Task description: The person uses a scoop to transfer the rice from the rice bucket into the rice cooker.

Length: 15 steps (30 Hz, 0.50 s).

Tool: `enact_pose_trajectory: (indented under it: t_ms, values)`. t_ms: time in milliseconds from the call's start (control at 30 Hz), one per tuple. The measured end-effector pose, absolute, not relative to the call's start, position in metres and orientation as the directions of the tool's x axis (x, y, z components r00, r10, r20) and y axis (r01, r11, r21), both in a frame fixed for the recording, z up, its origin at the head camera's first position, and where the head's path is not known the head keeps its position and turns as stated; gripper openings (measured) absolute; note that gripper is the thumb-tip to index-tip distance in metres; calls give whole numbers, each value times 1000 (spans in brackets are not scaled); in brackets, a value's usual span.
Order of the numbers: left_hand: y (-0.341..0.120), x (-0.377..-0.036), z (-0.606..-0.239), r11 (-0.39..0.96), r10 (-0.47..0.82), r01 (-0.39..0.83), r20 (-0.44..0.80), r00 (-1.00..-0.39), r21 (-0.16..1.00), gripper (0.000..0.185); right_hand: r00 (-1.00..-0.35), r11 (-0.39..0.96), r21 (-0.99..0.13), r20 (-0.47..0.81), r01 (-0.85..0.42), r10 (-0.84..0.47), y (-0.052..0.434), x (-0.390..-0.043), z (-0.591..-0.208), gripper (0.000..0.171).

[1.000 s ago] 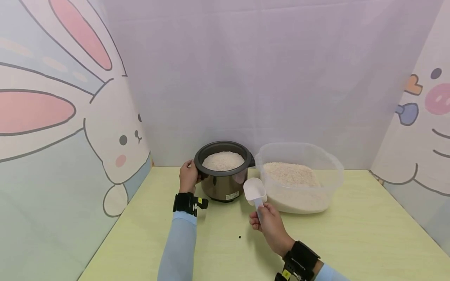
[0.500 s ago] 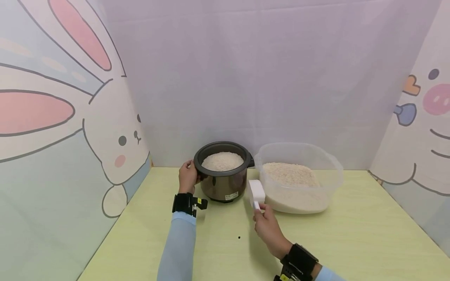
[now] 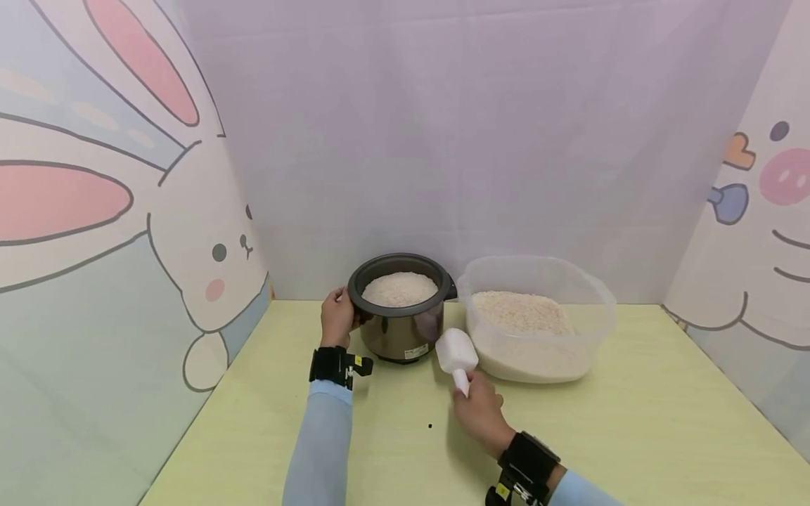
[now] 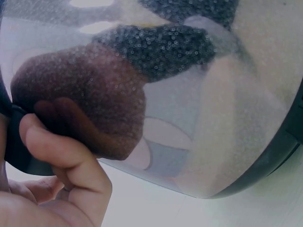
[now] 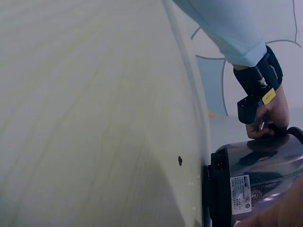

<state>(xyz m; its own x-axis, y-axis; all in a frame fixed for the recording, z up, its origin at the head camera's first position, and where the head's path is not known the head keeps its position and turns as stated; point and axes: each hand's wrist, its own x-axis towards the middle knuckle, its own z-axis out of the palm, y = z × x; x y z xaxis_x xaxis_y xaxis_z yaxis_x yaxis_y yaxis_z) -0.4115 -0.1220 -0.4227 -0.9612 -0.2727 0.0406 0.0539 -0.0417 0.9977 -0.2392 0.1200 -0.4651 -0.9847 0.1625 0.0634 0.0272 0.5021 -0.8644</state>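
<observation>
A dark rice cooker (image 3: 399,336) stands upright near the back of the table, with white rice (image 3: 400,289) heaped inside below its black rim. My left hand (image 3: 337,318) grips the black handle on its left side; in the left wrist view, bent fingers (image 4: 61,150) curl at that handle beside the shiny wall. Between thumb and fingers, my right hand (image 3: 482,414) pinches the handle of a white scoop (image 3: 457,350). The scoop's rounded underside faces up, in front of the gap between cooker and rice bin. The right wrist view catches only a blurred bit of that hand.
Right of the cooker sits a clear plastic bin (image 3: 598,306) with rice (image 3: 525,313) sloping inside. A small black speck (image 3: 430,426) lies on the pale yellow table (image 3: 392,464). A lilac cloth (image 3: 455,140) hangs behind, and cartoon-printed panels stand at both sides.
My right hand has turned the scoop over: its hollow faced up, then sideways, and now its underside is on top. My left hand and the cooker have stayed put.
</observation>
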Motion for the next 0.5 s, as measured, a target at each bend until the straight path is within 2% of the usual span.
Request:
enact_pose_trajectory:
  t_ms: [267,500]
  values:
    - [-124,-410,-421,-40,-276,54,41,-960,998,42,-973,549,-835,92,41,211,117,-247,-466,29]
    - [-122,-411,-421,-39,-278,43,30,-960,998,43,-968,575,-814,70,85,242,114,-253,-470,34]
